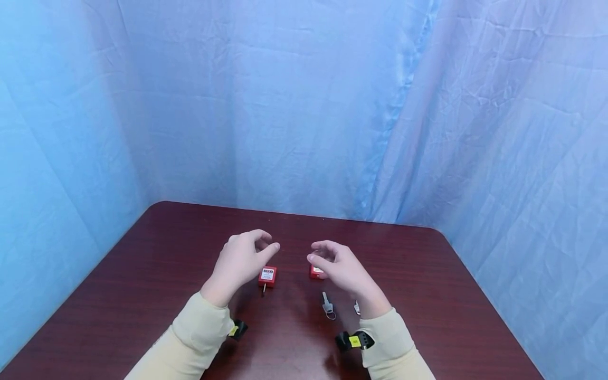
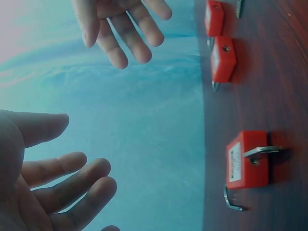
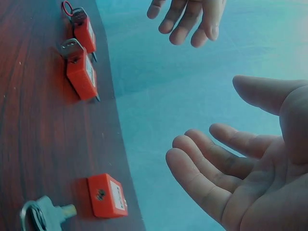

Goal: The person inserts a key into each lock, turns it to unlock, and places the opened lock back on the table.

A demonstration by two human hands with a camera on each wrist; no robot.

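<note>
Hovering over the dark table (image 1: pixel 142 274) in the head view, the left hand (image 1: pixel 239 261) and right hand (image 1: pixel 339 266) hang relaxed and empty above two small red padlocks (image 1: pixel 267 276), which in the left wrist view (image 2: pixel 248 159) and right wrist view (image 3: pixel 107 195) look hard, dense and smooth-sided, probably best pinched across the flat body faces.

Both arms wear long cream sleeves (image 1: pixel 195 332) with ribbed cuffs ending at the wrists. Under each wrist sits a black strap-mounted device (image 1: pixel 353 341) bearing a small yellow patch; the hands are bare
</note>
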